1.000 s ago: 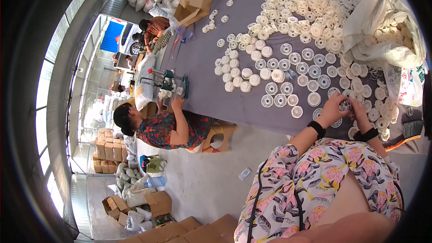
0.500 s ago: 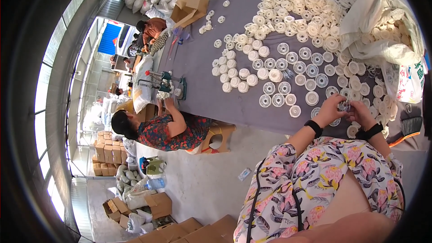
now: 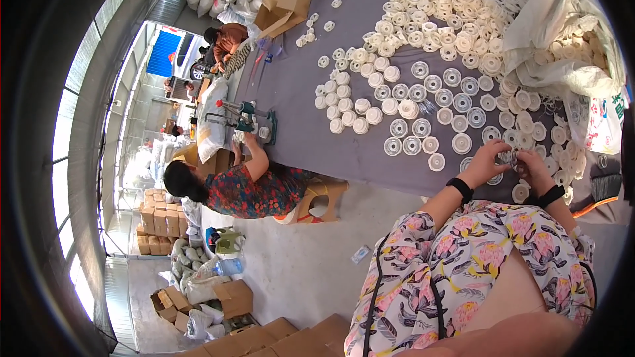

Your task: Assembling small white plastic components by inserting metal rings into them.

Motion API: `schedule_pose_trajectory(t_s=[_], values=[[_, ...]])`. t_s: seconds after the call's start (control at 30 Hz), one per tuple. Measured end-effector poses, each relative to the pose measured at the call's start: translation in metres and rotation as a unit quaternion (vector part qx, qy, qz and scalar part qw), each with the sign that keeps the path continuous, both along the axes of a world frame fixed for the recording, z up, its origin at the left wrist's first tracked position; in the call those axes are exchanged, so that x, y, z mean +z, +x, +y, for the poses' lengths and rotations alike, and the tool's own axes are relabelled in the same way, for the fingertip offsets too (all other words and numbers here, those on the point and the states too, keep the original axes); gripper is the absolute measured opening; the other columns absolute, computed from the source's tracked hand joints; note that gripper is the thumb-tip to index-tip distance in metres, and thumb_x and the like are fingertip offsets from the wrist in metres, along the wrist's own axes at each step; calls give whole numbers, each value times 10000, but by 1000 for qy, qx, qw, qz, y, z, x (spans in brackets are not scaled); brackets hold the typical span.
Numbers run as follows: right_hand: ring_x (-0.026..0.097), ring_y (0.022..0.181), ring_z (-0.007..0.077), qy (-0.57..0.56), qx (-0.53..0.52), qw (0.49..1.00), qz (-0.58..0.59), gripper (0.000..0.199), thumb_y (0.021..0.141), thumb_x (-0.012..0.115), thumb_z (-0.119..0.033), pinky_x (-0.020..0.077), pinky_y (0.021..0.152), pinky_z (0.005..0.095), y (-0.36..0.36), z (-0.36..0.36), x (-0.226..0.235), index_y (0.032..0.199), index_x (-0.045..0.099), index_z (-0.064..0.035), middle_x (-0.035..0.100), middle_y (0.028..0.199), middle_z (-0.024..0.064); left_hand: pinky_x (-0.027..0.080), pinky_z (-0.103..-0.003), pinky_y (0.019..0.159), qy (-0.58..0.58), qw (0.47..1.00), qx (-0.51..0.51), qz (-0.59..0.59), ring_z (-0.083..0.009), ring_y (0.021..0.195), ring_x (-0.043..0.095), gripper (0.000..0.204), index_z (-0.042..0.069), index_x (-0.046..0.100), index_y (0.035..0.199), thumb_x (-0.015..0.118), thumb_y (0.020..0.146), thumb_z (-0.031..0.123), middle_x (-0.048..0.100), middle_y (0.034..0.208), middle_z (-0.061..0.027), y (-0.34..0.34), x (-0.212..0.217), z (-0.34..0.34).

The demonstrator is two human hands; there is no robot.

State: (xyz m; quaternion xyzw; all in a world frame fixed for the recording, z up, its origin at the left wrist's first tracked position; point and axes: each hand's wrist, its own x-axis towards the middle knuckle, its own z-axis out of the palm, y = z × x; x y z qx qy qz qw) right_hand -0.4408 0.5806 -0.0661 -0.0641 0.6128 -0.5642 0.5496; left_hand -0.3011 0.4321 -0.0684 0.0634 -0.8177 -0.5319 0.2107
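Near the table's front edge, my left hand (image 3: 485, 164) and my right hand (image 3: 534, 170) meet with bent fingers around a small, shiny silvery piece (image 3: 507, 157). The fingers cover much of it, and its kind cannot be made out. Close by on the table lie round clear plastic discs (image 3: 476, 117) and off-white discs (image 3: 462, 142). Left of these, off-white round caps (image 3: 362, 106) stand grouped. Thin wire-like pieces (image 3: 428, 106) lie among the discs. A large heap of off-white round parts (image 3: 463, 10) covers the far side.
An open woven sack (image 3: 549, 20) of off-white parts stands at the right, with a black brush (image 3: 604, 187) below it. A co-worker in a floral top (image 3: 241, 192) sits left at a green bench-top press (image 3: 248, 119). An open cardboard box (image 3: 283, 10) rests at the far table corner.
The view has shifted slightly. My hands stay together around the silvery piece, the right fingers slightly repositioned. The seated co-worker's arm has moved a little at the press.
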Motion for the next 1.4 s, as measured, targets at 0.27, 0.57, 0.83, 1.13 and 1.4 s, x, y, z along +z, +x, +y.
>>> schedule_pose_trajectory(t_s=[0.27, 0.57, 0.83, 1.13, 1.4], values=[[383, 368, 54, -15, -87, 986, -144, 190, 809, 577, -240, 274, 323, 172, 2, -4, 11, 684, 502, -118, 477, 527, -27, 470, -259, 695, 314, 946, -5, -82, -128, 804, 554, 436, 11, 568, 1028, 775, 656, 109, 588, 854, -12, -1, 3, -3], [334, 356, 23, 8, -163, 957, -241, 158, 853, 559, -272, 243, 321, 161, 6, -3, 11, 749, 504, -168, 468, 535, -66, 459, -334, 737, -34, 997, -38, 55, -281, 877, 535, 461, 68, 537, 1070, 749, 667, 135, 495, 1005, -116, 5, 43, 1], [321, 347, 26, -65, -113, 977, -169, 181, 870, 537, -282, 244, 326, 179, 20, -11, 45, 748, 516, -150, 467, 524, -69, 456, -353, 646, -46, 998, -35, 30, -267, 743, 555, 404, 45, 494, 1094, 679, 772, 206, 531, 895, -130, 2, 44, 5], [559, 722, 74, -77, -110, 990, 30, 233, 876, 535, -235, 477, 553, 211, 24, -15, 34, 1061, 532, -95, 557, 868, 13, 441, -245, 572, 148, 986, 74, 18, -119, 636, 523, 334, 14, 480, 1077, 648, 825, 155, 533, 750, -48, -4, 15, 17], [566, 770, 75, -114, -34, 979, 167, 398, 876, 509, -170, 492, 568, 201, 41, -17, 58, 1257, 464, -62, 561, 969, 18, 459, -201, 513, 389, 915, 103, -25, -94, 619, 570, 315, 8, 457, 1085, 614, 866, 172, 581, 818, -63, -5, -1, 17]])
